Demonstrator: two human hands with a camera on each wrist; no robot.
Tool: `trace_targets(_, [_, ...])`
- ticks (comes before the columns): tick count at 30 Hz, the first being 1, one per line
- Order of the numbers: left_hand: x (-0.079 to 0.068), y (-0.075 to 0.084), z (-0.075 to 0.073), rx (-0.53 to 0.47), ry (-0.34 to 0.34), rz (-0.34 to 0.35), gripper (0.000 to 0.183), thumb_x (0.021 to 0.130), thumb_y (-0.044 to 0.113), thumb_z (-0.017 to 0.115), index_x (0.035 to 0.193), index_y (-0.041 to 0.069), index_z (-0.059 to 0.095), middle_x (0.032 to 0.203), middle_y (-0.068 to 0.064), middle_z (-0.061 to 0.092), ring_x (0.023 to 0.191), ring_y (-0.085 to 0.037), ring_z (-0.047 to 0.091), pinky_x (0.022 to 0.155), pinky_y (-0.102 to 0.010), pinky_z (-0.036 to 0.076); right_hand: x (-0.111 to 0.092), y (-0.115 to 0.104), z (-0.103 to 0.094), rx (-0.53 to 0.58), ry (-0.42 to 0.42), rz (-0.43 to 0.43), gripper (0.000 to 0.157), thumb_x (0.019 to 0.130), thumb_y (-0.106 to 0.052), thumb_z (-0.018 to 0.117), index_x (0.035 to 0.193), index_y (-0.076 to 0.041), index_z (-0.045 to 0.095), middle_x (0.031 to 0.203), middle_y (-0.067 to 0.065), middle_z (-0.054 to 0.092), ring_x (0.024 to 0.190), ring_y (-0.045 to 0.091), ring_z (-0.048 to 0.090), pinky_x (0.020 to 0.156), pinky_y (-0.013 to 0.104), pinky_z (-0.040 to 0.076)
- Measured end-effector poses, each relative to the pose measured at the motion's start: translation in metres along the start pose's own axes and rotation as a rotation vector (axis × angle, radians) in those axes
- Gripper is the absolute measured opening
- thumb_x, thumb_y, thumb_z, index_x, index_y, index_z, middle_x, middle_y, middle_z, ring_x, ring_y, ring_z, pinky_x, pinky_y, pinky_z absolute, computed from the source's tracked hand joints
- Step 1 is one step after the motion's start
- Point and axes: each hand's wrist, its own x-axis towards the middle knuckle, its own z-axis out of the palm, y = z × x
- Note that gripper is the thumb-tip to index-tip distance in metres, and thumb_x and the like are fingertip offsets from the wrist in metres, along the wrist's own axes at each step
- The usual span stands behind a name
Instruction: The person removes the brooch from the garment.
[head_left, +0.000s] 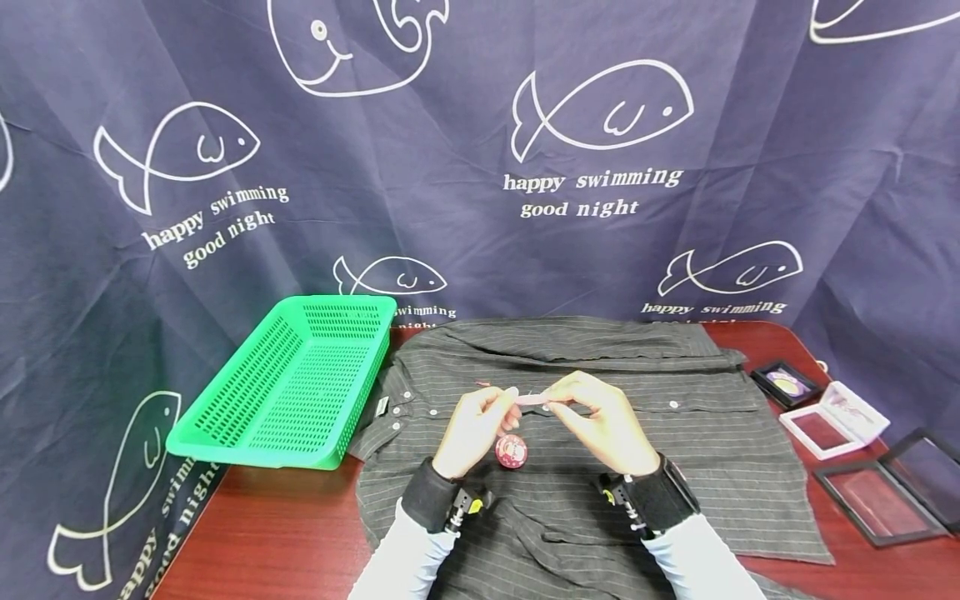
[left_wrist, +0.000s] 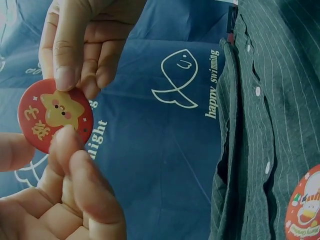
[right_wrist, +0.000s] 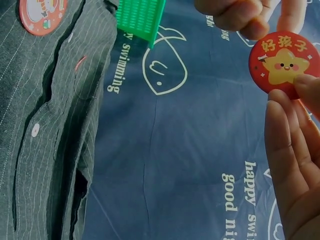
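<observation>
Between my two hands is a round red pin badge [left_wrist: 37, 102] with a yellow smiling star and yellow characters. In the head view the badge [head_left: 532, 399] is seen nearly edge-on, raised over a dark striped shirt [head_left: 712, 467]. My left hand [head_left: 474, 427] pinches one side of it, and my right hand [head_left: 603, 423] pinches the opposite side, thumb on the printed face. The right wrist view shows that face of the badge [right_wrist: 272, 57] too; its back is hidden. A second round red badge [head_left: 511, 451] with a cartoon figure lies on the shirt by my left hand.
A green perforated basket [head_left: 347, 427] stands at the left of the red-brown table [head_left: 300, 533]. On the right are a small dark case [head_left: 765, 385], an open white frame [head_left: 828, 452] and an open black frame [head_left: 862, 533]. A fish-print curtain [head_left: 465, 183] hangs behind.
</observation>
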Motion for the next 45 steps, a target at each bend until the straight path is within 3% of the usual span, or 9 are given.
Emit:
trace_targets(9, [-0.001, 0.000, 0.001, -0.157, -0.005, -0.065, 0.032, 0.099, 0.010, 0.054, 0.082, -0.017, 0.060, 0.064, 0.000, 0.056, 0.055, -0.004, 0.051, 0.052, -0.017, 0.043, 0.001, 0.000, 0.003, -0.008, 0.035, -0.072, 0.027, 0.070, 0.012, 0.079, 0.088, -0.008, 0.076, 0.089, 0.007, 0.071, 0.083, 0.019, 0.066, 0.082, 0.012, 0.047])
trace_targets(19, [-0.001, 0.002, 0.002, -0.210, 0.011, -0.100, 0.028, 0.097, 0.004, 0.051, 0.086, -0.020, 0.058, 0.061, 0.006, 0.054, 0.055, -0.002, 0.051, 0.054, -0.018, 0.045, -0.001, 0.002, -0.001, -0.002, -0.056, 0.029, 0.026, 0.078, 0.005, 0.077, 0.098, -0.012, 0.076, 0.102, 0.001, 0.070, 0.091, 0.010, 0.065, 0.080, 0.018, 0.052])
trace_targets(30, [-0.001, 0.002, -0.001, -0.226, 0.041, -0.106, 0.024, 0.095, 0.004, 0.054, 0.087, -0.018, 0.059, 0.062, 0.006, 0.055, 0.056, -0.002, 0.052, 0.054, -0.017, 0.045, 0.003, 0.000, -0.004, 0.014, -0.044, 0.058, 0.027, 0.078, 0.006, 0.076, 0.101, -0.008, 0.075, 0.103, 0.004, 0.070, 0.093, 0.010, 0.066, 0.082, 0.017, 0.053])
trace_targets(40, [-0.002, 0.006, -0.006, -0.204, 0.042, -0.043, 0.018, 0.093, -0.001, 0.053, 0.089, -0.018, 0.059, 0.065, 0.004, 0.055, 0.058, -0.005, 0.051, 0.057, -0.017, 0.044, 0.010, -0.004, -0.012, 0.042, 0.054, 0.148, 0.020, 0.083, 0.004, 0.072, 0.100, -0.007, 0.075, 0.098, 0.007, 0.073, 0.093, -0.001, 0.064, 0.082, 0.013, 0.052])
trace_targets(45, [-0.003, 0.008, -0.007, -0.166, 0.045, 0.034, 0.016, 0.092, -0.001, 0.055, 0.089, -0.015, 0.062, 0.069, -0.010, 0.059, 0.060, -0.004, 0.053, 0.060, -0.019, 0.046, 0.013, -0.013, -0.016, 0.096, 0.074, 0.228, 0.019, 0.087, 0.001, 0.070, 0.104, -0.005, 0.073, 0.098, 0.010, 0.074, 0.090, -0.003, 0.065, 0.079, 0.013, 0.052])
